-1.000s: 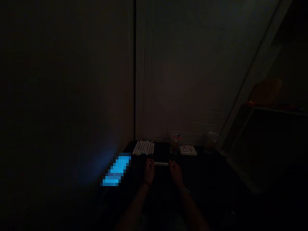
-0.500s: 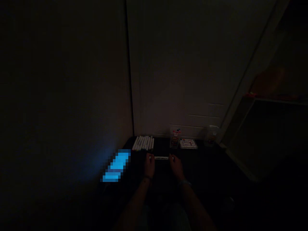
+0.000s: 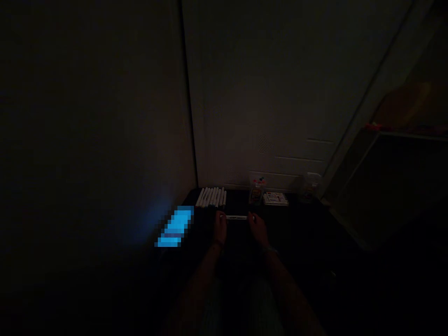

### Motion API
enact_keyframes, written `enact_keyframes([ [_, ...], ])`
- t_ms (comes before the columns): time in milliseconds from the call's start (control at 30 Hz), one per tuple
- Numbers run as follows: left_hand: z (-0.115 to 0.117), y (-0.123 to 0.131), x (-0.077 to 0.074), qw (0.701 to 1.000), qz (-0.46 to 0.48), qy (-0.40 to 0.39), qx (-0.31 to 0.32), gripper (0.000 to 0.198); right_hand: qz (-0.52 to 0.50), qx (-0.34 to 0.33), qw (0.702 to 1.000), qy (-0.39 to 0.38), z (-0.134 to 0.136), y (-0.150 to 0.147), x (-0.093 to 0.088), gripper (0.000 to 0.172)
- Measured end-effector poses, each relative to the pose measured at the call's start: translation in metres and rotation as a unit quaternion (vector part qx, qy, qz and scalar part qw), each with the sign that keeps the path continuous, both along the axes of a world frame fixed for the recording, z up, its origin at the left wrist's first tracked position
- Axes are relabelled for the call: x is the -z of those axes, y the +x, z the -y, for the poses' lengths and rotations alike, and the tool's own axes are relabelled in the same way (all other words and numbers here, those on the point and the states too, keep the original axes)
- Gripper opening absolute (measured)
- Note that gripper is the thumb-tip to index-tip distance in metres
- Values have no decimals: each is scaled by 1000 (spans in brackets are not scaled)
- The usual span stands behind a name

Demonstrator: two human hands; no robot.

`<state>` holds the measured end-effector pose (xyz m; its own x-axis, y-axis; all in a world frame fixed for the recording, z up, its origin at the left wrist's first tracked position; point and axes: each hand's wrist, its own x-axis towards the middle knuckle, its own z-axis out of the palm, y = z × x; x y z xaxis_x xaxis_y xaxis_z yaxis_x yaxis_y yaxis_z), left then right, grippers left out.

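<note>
In dim light a white marker (image 3: pixel 237 217) lies crosswise between my two hands over the dark table. My left hand (image 3: pixel 220 227) is closed on its left end, and my right hand (image 3: pixel 256 227) is closed on its right end. Beyond my left hand, several white markers (image 3: pixel 211 197) lie side by side in a row. Behind my right hand stands a clear container (image 3: pixel 256 193) with small red and green bits at its top. A flat stack of white printed pieces (image 3: pixel 276 199) lies just right of it.
A glowing blue pixelated rectangle (image 3: pixel 175 227) is at the table's left edge. Another clear container (image 3: pixel 310 187) stands at the back right. A pale wall (image 3: pixel 259 93) rises behind the table (image 3: pixel 297 238), and a dark framed shape (image 3: pixel 395 186) is on the right.
The whole view has shifted, so the table and things on it appear higher. Both hands still hold the marker by its ends.
</note>
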<state>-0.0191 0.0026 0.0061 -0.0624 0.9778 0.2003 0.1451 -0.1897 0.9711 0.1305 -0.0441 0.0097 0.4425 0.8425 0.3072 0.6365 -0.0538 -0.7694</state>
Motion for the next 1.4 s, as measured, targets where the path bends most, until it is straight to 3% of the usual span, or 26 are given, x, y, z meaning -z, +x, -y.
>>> enact_keyframes([
  [100,-1,0,1,1000,-5,20,22,18,-4,-3,1000,-1,-1,1,2,47],
  [367,1,2,2,997,-59,46,4,24,-35,-3,999,-9,2,1,-2,50],
  [833,0,3,-2,998,-41,39,-3,29,-24,-7,1000,3,2,1,-4,50],
  [1133,-2,3,2,996,-74,39,-10,26,6,-20,1000,-14,1,4,-1,47],
  [1400,2,2,-4,995,-90,47,-18,26,-2,-38,999,-15,1,7,-1,46],
])
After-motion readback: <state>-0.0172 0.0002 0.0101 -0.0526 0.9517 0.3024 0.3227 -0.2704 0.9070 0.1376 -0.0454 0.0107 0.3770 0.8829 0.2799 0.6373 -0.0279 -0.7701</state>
